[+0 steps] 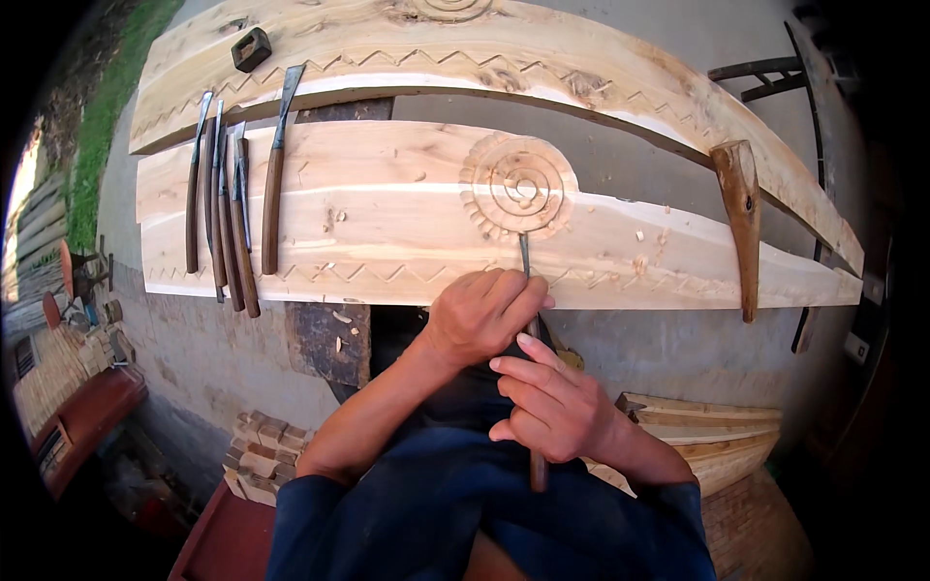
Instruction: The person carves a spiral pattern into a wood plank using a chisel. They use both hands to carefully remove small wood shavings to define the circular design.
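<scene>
Several chisels (229,232) laid roughly side by side on the front board (387,194), forward and to the left of the left hand, blades pointing away from it. Beyond these, farther from the hand: small dark block (252,50) on the rear board (417,44). Behind and to the left of the left hand: stack of wooden blocks (262,460). Left hand (489,315): closed firmly around the carving chisel (525,257), knuckles up. Directly forward of the left hand: metal shaft of this tool, tip at the near rim of the carved spiral disc (520,186) on the front board. Right hand (552,402): just behind the left, half curled over the handle, apparently in a loose grip, contact partly hidden. Handle end projecting behind the right palm. To the right of the right hand: long pale timbers (717,450). Forward and farther right: wooden mallet (740,228), laid across the front board, narrow end past the near edge.
</scene>
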`<control>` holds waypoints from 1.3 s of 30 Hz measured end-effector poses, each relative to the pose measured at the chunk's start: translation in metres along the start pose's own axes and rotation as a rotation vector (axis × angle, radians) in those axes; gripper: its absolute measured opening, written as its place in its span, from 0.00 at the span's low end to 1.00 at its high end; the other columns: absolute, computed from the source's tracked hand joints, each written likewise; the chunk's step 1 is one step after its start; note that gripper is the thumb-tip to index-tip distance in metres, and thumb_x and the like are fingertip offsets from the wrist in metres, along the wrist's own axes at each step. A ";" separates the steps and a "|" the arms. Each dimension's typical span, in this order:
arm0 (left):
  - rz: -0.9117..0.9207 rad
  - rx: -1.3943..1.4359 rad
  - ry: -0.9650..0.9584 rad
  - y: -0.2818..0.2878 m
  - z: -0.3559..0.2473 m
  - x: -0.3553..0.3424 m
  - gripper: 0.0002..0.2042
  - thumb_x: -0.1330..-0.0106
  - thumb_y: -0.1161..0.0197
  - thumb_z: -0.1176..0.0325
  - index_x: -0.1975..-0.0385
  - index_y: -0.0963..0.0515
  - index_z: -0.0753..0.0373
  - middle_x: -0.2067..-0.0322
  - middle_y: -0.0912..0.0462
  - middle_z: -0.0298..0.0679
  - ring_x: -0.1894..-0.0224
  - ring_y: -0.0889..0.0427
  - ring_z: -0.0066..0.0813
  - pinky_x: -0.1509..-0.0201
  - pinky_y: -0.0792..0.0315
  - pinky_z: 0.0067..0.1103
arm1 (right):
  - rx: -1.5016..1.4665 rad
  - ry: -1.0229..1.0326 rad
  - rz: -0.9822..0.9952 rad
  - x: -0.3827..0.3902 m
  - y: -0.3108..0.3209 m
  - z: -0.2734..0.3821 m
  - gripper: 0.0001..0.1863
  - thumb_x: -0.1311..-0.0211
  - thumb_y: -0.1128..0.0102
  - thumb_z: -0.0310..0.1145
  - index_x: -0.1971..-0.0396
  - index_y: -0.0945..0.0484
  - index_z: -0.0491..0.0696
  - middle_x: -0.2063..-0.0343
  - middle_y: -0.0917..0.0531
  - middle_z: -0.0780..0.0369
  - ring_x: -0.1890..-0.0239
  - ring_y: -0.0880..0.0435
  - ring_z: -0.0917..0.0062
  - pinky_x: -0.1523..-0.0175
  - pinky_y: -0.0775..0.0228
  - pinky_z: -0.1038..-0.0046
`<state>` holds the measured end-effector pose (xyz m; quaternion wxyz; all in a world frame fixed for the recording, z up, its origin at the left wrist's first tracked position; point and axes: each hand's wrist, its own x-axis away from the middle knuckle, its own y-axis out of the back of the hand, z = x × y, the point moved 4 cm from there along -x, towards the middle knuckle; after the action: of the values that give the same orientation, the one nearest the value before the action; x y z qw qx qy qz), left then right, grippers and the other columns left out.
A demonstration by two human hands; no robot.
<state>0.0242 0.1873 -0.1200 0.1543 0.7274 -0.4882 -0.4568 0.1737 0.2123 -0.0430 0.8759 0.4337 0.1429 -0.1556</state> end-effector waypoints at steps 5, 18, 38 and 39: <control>-0.030 0.056 -0.069 0.005 0.002 0.010 0.15 0.42 0.18 0.64 0.58 0.14 0.58 0.74 0.27 0.32 0.78 0.25 0.28 0.77 0.32 0.27 | -0.018 -0.012 -0.032 0.004 -0.006 0.012 0.23 0.25 0.28 0.44 0.76 0.26 0.47 0.62 0.11 0.54 0.45 0.08 0.57 0.31 0.14 0.44; 0.008 0.004 -0.090 0.002 0.001 0.005 0.13 0.39 0.20 0.65 0.59 0.14 0.60 0.76 0.30 0.32 0.78 0.25 0.27 0.77 0.33 0.26 | -0.065 -0.085 -0.088 0.000 -0.006 0.012 0.24 0.26 0.26 0.45 0.77 0.25 0.46 0.61 0.11 0.53 0.45 0.08 0.57 0.32 0.14 0.44; -0.086 0.096 0.019 0.004 0.005 0.008 0.15 0.40 0.19 0.67 0.55 0.14 0.58 0.76 0.24 0.31 0.79 0.24 0.27 0.77 0.32 0.26 | -0.042 -0.026 -0.074 0.003 0.000 0.004 0.23 0.26 0.27 0.45 0.75 0.23 0.46 0.58 0.09 0.53 0.45 0.08 0.56 0.33 0.13 0.46; -0.086 0.094 0.019 0.004 0.005 0.009 0.15 0.40 0.19 0.67 0.55 0.14 0.58 0.76 0.24 0.31 0.79 0.24 0.27 0.77 0.32 0.26 | -0.043 -0.024 -0.074 0.007 0.002 0.005 0.23 0.26 0.27 0.45 0.75 0.23 0.46 0.58 0.09 0.53 0.45 0.08 0.56 0.33 0.13 0.46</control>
<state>0.0189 0.1793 -0.1243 0.1047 0.7586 -0.4758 -0.4327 0.1818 0.2089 -0.0414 0.8803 0.4072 0.1517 -0.1902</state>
